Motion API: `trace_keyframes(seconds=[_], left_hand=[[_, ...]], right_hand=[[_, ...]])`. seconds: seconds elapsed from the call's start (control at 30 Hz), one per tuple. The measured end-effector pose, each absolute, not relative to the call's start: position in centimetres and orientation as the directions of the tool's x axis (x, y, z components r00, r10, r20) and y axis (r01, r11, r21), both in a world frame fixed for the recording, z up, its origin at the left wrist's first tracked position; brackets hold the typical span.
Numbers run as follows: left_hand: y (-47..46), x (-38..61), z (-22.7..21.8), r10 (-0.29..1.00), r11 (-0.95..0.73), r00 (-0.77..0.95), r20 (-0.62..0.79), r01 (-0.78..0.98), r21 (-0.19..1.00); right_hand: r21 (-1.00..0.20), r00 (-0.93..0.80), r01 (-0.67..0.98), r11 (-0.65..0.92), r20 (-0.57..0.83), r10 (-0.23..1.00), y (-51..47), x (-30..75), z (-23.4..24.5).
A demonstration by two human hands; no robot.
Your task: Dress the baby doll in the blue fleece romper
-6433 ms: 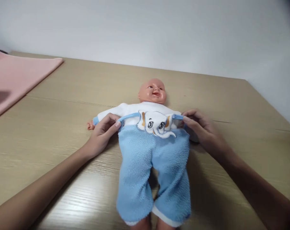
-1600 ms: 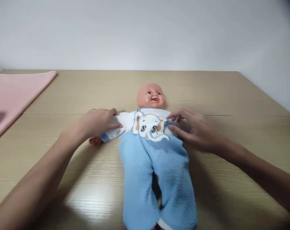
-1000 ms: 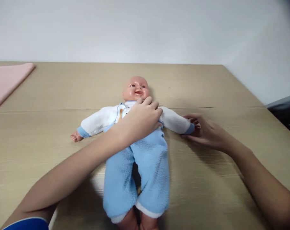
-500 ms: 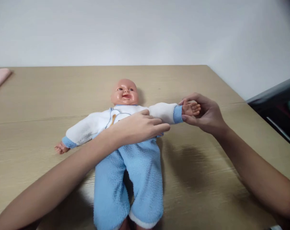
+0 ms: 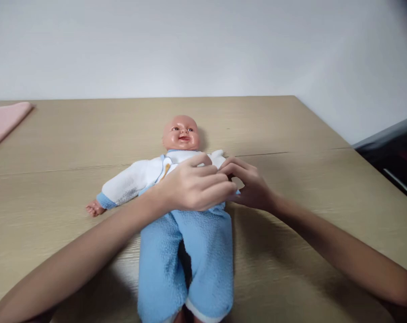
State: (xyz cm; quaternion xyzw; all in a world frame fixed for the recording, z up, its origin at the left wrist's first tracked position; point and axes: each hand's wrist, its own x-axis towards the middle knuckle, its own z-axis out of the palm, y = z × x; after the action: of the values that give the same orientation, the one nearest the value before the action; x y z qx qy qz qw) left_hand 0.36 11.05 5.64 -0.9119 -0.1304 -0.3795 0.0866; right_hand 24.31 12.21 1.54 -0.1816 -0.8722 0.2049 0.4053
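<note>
A baby doll [image 5: 186, 264] lies on its back with its head away from me. It wears blue fleece trousers and a white top [image 5: 129, 177] with blue cuffs. My left hand [image 5: 203, 184] crosses the doll's chest, its fingers curled on the clothes at the doll's side. Close against it, my right hand [image 5: 248, 181] pinches the clothes at that same side; a bit of blue cloth shows by its fingertips. The doll's forearm and hand on this side are hidden. Its other arm lies stretched out to the left.
The wooden table [image 5: 72, 134] has a seam running across it. A folded pink cloth [image 5: 8, 121] lies at the far left. Behind stands a pale wall [image 5: 156, 45]. A dark object [image 5: 398, 157] is beyond the table's right edge.
My right hand has moved left from the doll's outstretched hand to its side, and that doll arm no longer reaches out. My left hand's fingers have curled in.
</note>
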Motion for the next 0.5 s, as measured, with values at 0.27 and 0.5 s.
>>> trace_keyframes(seconds=[0.27,0.5], left_hand=[[12.8,0.5,5.8,0.744,-0.609,0.584,0.325,0.393,0.689],[12.9,1.3,5.1,0.745,-0.661,0.614,0.259,0.631,0.406]], right_hand=[[-0.983,-0.471,-0.049,0.177,0.179,0.864,8.7,26.0,0.2],[-0.870,-0.150,-0.395,-0.294,-0.254,0.955,7.8,23.5,-0.7]])
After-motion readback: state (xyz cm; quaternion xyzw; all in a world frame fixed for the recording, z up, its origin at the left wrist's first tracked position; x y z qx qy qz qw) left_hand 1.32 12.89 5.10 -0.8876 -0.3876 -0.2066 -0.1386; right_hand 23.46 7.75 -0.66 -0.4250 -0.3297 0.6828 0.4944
